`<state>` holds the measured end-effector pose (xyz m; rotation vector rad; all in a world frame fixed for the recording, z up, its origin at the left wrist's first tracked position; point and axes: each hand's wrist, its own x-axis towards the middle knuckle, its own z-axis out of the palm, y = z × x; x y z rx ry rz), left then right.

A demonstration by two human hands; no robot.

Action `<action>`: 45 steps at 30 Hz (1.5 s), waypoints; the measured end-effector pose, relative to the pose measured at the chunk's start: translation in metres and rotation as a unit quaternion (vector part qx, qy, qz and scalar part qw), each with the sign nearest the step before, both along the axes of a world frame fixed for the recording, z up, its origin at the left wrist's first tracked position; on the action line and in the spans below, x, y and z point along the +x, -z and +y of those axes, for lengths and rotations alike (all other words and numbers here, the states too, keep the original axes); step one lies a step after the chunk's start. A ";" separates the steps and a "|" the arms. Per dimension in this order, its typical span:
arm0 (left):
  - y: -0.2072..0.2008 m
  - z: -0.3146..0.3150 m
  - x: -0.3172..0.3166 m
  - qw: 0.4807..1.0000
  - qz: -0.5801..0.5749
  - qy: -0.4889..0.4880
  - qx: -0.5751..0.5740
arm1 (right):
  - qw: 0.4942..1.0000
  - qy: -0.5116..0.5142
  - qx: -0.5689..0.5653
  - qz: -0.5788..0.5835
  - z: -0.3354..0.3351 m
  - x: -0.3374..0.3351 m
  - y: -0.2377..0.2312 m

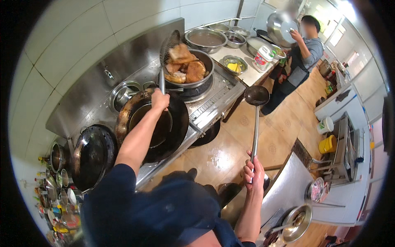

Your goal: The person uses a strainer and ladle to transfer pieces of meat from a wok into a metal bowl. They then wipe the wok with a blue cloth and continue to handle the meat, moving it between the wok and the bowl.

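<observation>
My left hand (160, 100) is closed around the handle of a perforated skimmer (169, 43), reaching over the stove. The skimmer's bowl is tilted against browned chunks of food, seemingly fried meat (195, 71), in a steel basin (210, 70). Below my left forearm sits a large dark wok (177, 127) with dark liquid in it, partly hidden by the arm. My right hand (254, 169) grips the long handle of a ladle (256, 96), held up over the floor with its dark bowl at the far end.
Left of the wok stands another dark wok (94, 154); behind it is a steel pot (119, 95). Several basins, including one of brownish liquid (206, 38), line the far counter. A co-worker (302, 61) holds a large steel bowl (281, 29). Right is a steel table (284, 181) with a basin (303, 230).
</observation>
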<state>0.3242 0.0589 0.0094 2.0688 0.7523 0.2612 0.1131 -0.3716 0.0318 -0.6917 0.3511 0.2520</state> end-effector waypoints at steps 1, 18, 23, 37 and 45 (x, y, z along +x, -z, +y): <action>-0.003 -0.006 0.009 0.999 0.015 0.000 0.045 | 1.000 -0.013 -0.028 0.002 0.000 0.021 0.000; -0.006 -0.032 0.033 0.952 0.103 -0.015 0.287 | 0.761 -0.190 -0.569 -0.247 0.054 0.366 0.068; 0.005 -0.037 0.042 0.979 -0.027 -0.018 0.204 | 0.696 -0.224 -0.619 -0.285 0.024 0.347 0.047; -0.030 -0.067 0.028 0.952 -0.127 -0.061 -0.270 | 0.863 -0.213 -0.407 -0.212 0.046 0.439 0.062; -0.031 -0.079 0.007 0.935 -0.134 -0.088 -0.316 | 0.890 -0.261 -0.335 -0.166 0.011 0.365 0.033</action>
